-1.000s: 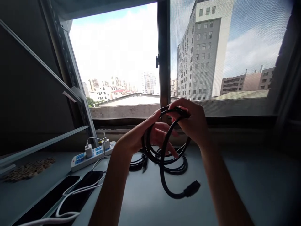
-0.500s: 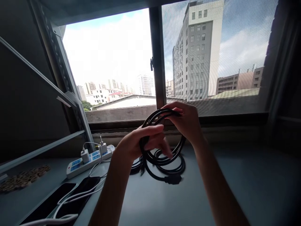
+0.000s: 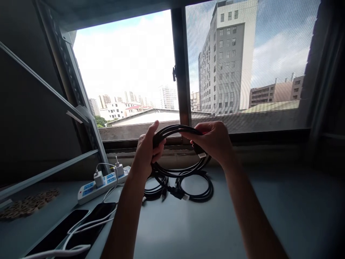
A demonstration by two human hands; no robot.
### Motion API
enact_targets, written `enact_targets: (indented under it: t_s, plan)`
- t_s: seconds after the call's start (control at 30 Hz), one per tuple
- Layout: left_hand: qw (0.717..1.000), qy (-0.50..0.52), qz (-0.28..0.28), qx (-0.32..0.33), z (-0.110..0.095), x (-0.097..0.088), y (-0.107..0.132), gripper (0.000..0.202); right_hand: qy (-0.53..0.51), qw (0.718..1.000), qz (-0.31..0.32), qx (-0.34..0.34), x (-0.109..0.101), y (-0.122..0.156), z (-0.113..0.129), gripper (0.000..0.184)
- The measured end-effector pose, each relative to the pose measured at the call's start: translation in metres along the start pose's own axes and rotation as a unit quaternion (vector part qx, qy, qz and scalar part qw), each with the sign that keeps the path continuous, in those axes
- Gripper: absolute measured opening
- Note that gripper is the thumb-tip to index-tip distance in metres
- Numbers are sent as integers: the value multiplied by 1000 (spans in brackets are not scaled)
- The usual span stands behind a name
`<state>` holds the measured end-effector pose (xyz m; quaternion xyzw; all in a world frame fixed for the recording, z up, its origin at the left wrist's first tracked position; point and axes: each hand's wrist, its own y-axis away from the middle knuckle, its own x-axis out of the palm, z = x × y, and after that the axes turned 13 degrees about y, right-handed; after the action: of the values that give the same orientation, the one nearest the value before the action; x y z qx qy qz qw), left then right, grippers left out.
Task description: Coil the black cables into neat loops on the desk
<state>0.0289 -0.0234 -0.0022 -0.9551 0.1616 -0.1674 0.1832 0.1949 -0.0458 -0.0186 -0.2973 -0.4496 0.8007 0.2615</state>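
I hold a coiled black cable [image 3: 175, 131] up in front of the window with both hands. My left hand [image 3: 147, 153] grips the left side of the coil, thumb up and fingers wrapped round the strands. My right hand [image 3: 214, 142] is closed on the right side, where a connector end [image 3: 201, 154] shows below its fingers. Under the held coil, more coiled black cables [image 3: 195, 189] lie on the grey table [image 3: 205, 226].
A white and blue power strip [image 3: 104, 181] with plugged chargers lies left of my arm. Two dark phones [image 3: 72, 230] with white cables lie at the front left. A metal shelf frame [image 3: 78, 108] stands at left. The window frame post [image 3: 182, 72] rises behind.
The loose cable end that hung down over the table has been drawn up into the coil. My left hand shifted from the coil's front to gripping its left side.
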Motion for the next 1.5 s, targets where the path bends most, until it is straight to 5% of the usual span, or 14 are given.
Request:
enact_targets:
  t_s: [0.17,0.27,0.37,0.5,0.57,0.63,0.83,0.97,1.2,1.5]
  plan:
    - [995,-11,-31,94,5,0,-3,51,-235,947,190,108,-3,4,11,39]
    - [998,-26,6,54,5,-4,-4,55,-304,901,290,108,-4,5,13,43]
    - [995,-22,92,-11,5,-13,-7,60,-275,895,348,48,-7,5,11,46]
    - [977,-8,198,-78,7,-23,-13,58,-97,960,261,1,-8,5,1,23]
    - [970,19,218,-102,7,-24,-15,54,-25,978,204,-31,-5,4,-5,39]
    - [963,80,222,-127,8,-23,-16,49,27,984,155,-80,2,3,-9,52]
    - [904,316,219,-189,10,-24,-19,40,205,963,-1,-172,24,1,-12,43]
    - [867,390,222,-215,8,-27,-18,39,226,960,33,-159,26,1,-19,37]
    - [864,384,261,-195,-11,-21,2,34,232,958,76,-147,29,5,-15,44]
    - [831,478,219,-181,-12,-34,-2,22,161,972,152,-72,49,7,-10,33]
